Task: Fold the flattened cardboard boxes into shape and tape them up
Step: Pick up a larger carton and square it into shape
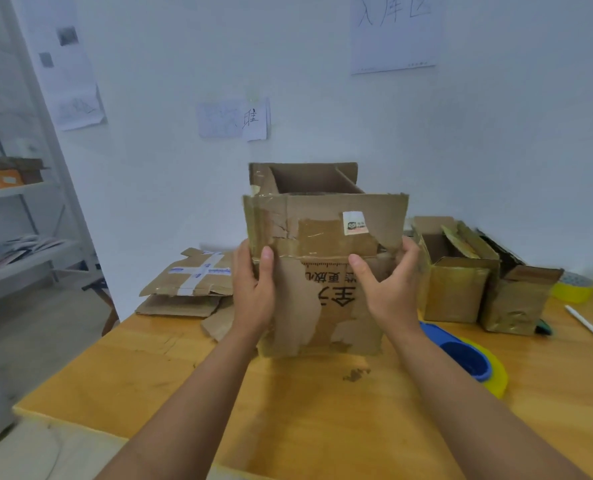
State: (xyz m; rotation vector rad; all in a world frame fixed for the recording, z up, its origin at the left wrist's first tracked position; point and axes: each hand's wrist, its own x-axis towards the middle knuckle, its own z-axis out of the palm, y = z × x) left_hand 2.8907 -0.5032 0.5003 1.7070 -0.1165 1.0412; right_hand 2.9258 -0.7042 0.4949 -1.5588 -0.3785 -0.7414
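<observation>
Brown, worn cardboard box [323, 258] standing opened into shape over the middle of the wooden table [288, 410] — top flaps up, outer paper layer torn away in patches, old tape and a small sticker on the near flap, black print upside down. Left hand [253, 289] gripping its left edge, thumb on the near face — right hand [388, 289] clamping the right edge likewise.

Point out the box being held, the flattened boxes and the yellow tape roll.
held box [326, 237], head view, its near flap.
flattened boxes [191, 278], head view, top sheet.
yellow tape roll [573, 292], head view, outer side.
</observation>
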